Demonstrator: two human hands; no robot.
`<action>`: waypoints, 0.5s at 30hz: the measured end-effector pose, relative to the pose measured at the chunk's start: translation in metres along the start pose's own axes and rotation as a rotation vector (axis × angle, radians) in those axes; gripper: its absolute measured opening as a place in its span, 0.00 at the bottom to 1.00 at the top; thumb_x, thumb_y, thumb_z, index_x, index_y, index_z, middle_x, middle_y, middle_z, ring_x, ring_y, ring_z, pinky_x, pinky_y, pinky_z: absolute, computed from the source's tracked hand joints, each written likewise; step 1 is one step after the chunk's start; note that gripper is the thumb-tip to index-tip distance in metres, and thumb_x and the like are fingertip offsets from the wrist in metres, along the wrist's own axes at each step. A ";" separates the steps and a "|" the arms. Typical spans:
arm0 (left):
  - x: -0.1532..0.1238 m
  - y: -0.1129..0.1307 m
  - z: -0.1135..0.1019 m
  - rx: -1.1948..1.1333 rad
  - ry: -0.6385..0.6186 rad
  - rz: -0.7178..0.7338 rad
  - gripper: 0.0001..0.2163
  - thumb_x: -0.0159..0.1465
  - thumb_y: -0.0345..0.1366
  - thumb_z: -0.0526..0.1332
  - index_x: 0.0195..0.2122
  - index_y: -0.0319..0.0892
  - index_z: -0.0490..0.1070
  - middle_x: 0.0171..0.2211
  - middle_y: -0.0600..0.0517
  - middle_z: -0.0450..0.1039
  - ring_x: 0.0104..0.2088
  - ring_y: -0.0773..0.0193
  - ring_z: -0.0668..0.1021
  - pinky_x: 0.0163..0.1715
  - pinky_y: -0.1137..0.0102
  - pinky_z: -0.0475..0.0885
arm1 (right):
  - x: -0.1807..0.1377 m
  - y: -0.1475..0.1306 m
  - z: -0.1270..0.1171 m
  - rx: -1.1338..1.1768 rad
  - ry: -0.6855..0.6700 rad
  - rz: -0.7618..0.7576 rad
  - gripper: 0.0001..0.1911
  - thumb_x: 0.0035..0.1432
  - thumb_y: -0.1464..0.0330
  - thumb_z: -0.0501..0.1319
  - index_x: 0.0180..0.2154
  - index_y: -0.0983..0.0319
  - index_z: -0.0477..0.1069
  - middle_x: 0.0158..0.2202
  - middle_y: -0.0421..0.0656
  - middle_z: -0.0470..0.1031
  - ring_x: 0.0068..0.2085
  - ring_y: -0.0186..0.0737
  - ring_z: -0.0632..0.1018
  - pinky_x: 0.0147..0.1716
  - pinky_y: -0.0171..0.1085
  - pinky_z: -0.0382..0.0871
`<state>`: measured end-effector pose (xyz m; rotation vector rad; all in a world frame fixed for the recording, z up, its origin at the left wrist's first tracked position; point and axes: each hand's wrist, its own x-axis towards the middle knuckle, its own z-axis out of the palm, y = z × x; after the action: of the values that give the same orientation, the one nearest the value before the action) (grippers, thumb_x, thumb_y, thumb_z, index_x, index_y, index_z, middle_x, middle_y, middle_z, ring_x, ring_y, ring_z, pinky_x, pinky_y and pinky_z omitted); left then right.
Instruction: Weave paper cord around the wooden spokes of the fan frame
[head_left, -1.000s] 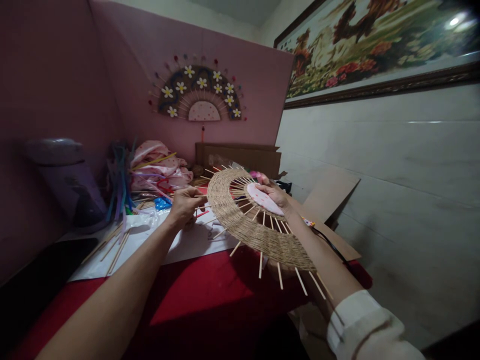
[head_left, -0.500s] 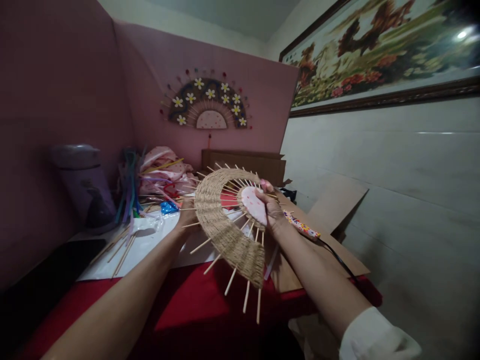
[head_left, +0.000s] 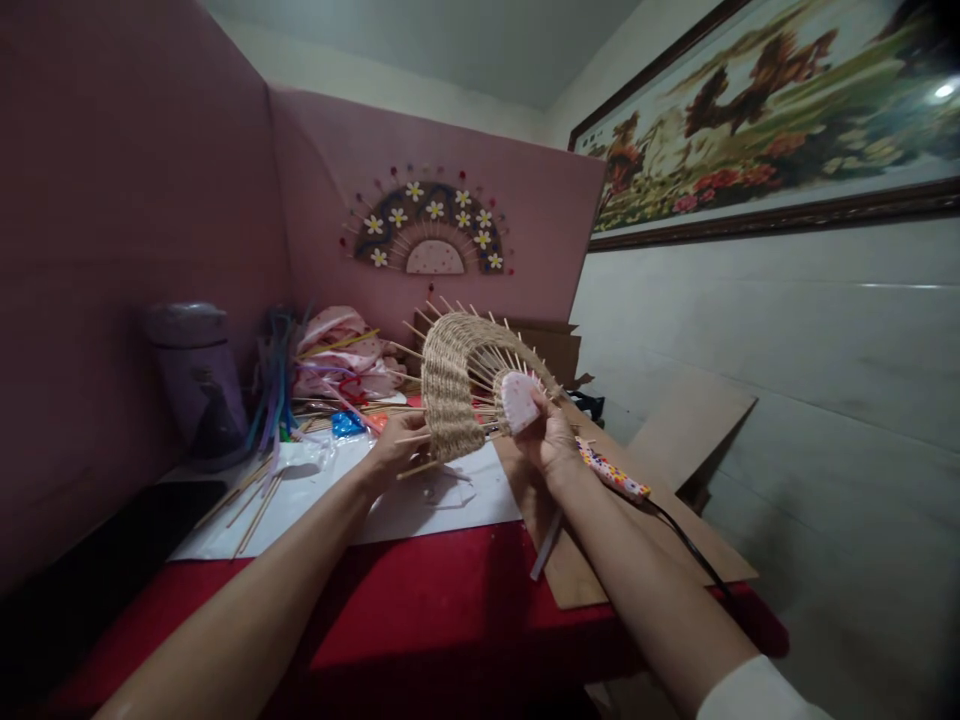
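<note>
The woven fan (head_left: 450,392) tipped from near-flat to upright above the red table (head_left: 420,620). Right hand (head_left: 551,442) pinched its pink hub (head_left: 519,398), left hand (head_left: 391,456) closed on a rim stick (head_left: 417,437), likely steadying it; a finished fan (head_left: 431,232) hung behind.

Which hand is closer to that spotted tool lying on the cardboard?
Right. The right hand sits just beside the spotted tool, gripping the pink hub of the woven fan; the left hand holds the fan's opposite edge, farther off.
</note>
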<state>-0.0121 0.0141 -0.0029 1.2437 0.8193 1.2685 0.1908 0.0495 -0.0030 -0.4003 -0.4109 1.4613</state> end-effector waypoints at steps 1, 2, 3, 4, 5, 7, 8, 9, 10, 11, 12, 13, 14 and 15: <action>0.000 0.001 0.000 0.016 -0.020 -0.013 0.05 0.44 0.29 0.68 0.23 0.35 0.74 0.22 0.50 0.74 0.24 0.65 0.74 0.23 0.74 0.66 | -0.001 -0.002 0.001 -0.001 0.008 0.005 0.08 0.51 0.75 0.56 0.34 0.62 0.71 0.27 0.39 0.78 0.26 0.33 0.78 0.24 0.30 0.73; 0.000 0.002 -0.001 0.037 -0.044 -0.029 0.06 0.43 0.28 0.68 0.24 0.35 0.74 0.23 0.50 0.74 0.24 0.65 0.74 0.22 0.74 0.66 | -0.002 -0.003 0.001 -0.007 0.019 0.006 0.07 0.52 0.75 0.56 0.33 0.62 0.71 0.26 0.39 0.78 0.25 0.33 0.77 0.22 0.30 0.72; 0.000 0.001 -0.002 0.055 -0.050 -0.047 0.07 0.43 0.29 0.68 0.25 0.36 0.74 0.23 0.49 0.75 0.23 0.65 0.74 0.22 0.74 0.66 | -0.003 -0.003 0.001 -0.017 0.032 0.006 0.06 0.52 0.74 0.56 0.32 0.63 0.70 0.24 0.38 0.77 0.24 0.32 0.77 0.20 0.29 0.71; 0.000 0.000 -0.003 0.065 -0.050 -0.069 0.08 0.43 0.30 0.68 0.26 0.36 0.74 0.23 0.48 0.75 0.23 0.65 0.74 0.21 0.74 0.66 | -0.004 -0.003 0.002 -0.028 0.040 0.008 0.05 0.52 0.74 0.56 0.31 0.63 0.70 0.23 0.38 0.77 0.22 0.32 0.76 0.17 0.28 0.69; 0.000 -0.002 -0.004 0.065 -0.045 -0.096 0.08 0.44 0.31 0.67 0.26 0.36 0.74 0.23 0.48 0.75 0.22 0.64 0.74 0.21 0.74 0.66 | -0.004 -0.003 0.002 -0.034 0.041 0.007 0.04 0.52 0.75 0.56 0.30 0.63 0.69 0.21 0.37 0.76 0.20 0.30 0.74 0.13 0.26 0.66; 0.002 -0.008 -0.007 0.051 -0.047 -0.158 0.07 0.46 0.33 0.66 0.26 0.36 0.73 0.23 0.46 0.75 0.21 0.65 0.74 0.20 0.74 0.66 | -0.004 -0.004 0.001 -0.017 0.015 0.000 0.04 0.50 0.75 0.57 0.28 0.62 0.68 0.20 0.36 0.74 0.17 0.28 0.72 0.09 0.23 0.59; 0.004 -0.011 -0.009 0.041 -0.067 -0.188 0.07 0.47 0.33 0.66 0.26 0.35 0.73 0.24 0.45 0.75 0.21 0.65 0.74 0.20 0.73 0.66 | -0.004 -0.005 0.001 0.002 -0.009 -0.006 0.04 0.50 0.76 0.58 0.27 0.62 0.68 0.20 0.35 0.74 0.17 0.27 0.71 0.08 0.22 0.57; 0.006 -0.013 -0.010 0.042 -0.091 -0.206 0.07 0.48 0.33 0.65 0.27 0.35 0.73 0.24 0.44 0.75 0.21 0.65 0.74 0.21 0.73 0.66 | -0.004 -0.005 0.001 0.023 -0.027 -0.015 0.04 0.49 0.76 0.59 0.27 0.62 0.68 0.21 0.35 0.74 0.18 0.26 0.71 0.09 0.21 0.57; 0.008 -0.015 -0.011 0.027 -0.113 -0.194 0.09 0.49 0.33 0.65 0.31 0.34 0.73 0.25 0.44 0.75 0.22 0.64 0.75 0.23 0.72 0.67 | -0.005 -0.006 0.001 0.040 -0.037 -0.027 0.04 0.48 0.76 0.60 0.28 0.61 0.68 0.22 0.35 0.75 0.19 0.26 0.72 0.10 0.21 0.59; 0.009 -0.017 -0.011 0.014 -0.126 -0.177 0.11 0.49 0.32 0.65 0.34 0.34 0.72 0.25 0.44 0.75 0.23 0.64 0.75 0.24 0.71 0.68 | -0.005 -0.007 0.002 0.053 -0.039 -0.040 0.05 0.48 0.76 0.60 0.29 0.61 0.68 0.23 0.35 0.75 0.20 0.27 0.73 0.11 0.21 0.62; 0.010 -0.018 -0.011 -0.002 -0.136 -0.156 0.14 0.49 0.31 0.65 0.38 0.35 0.71 0.25 0.45 0.75 0.24 0.63 0.76 0.25 0.70 0.68 | -0.005 -0.007 0.002 0.059 -0.036 -0.050 0.05 0.48 0.75 0.61 0.29 0.61 0.68 0.23 0.35 0.76 0.21 0.27 0.74 0.13 0.22 0.64; 0.011 -0.019 -0.011 -0.019 -0.143 -0.138 0.17 0.49 0.30 0.65 0.41 0.35 0.69 0.25 0.46 0.75 0.25 0.62 0.76 0.26 0.69 0.69 | -0.006 -0.007 0.003 0.060 -0.031 -0.056 0.05 0.48 0.75 0.61 0.30 0.61 0.68 0.24 0.35 0.76 0.21 0.27 0.74 0.14 0.23 0.66; 0.011 -0.019 -0.010 -0.026 -0.146 -0.134 0.18 0.49 0.29 0.65 0.42 0.35 0.68 0.25 0.46 0.75 0.26 0.62 0.76 0.27 0.68 0.69 | -0.006 -0.006 0.004 0.058 -0.022 -0.059 0.06 0.48 0.75 0.61 0.30 0.60 0.68 0.23 0.35 0.76 0.21 0.27 0.74 0.15 0.24 0.68; 0.010 -0.020 -0.009 -0.023 -0.146 -0.137 0.19 0.49 0.29 0.65 0.43 0.35 0.68 0.25 0.46 0.75 0.26 0.61 0.76 0.27 0.67 0.69 | -0.007 -0.005 0.005 0.052 -0.014 -0.063 0.06 0.47 0.76 0.61 0.30 0.60 0.68 0.23 0.34 0.75 0.21 0.28 0.74 0.17 0.25 0.70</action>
<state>-0.0145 0.0288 -0.0219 1.2251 0.7683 1.0616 0.1924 0.0425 0.0034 -0.3326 -0.3927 1.4119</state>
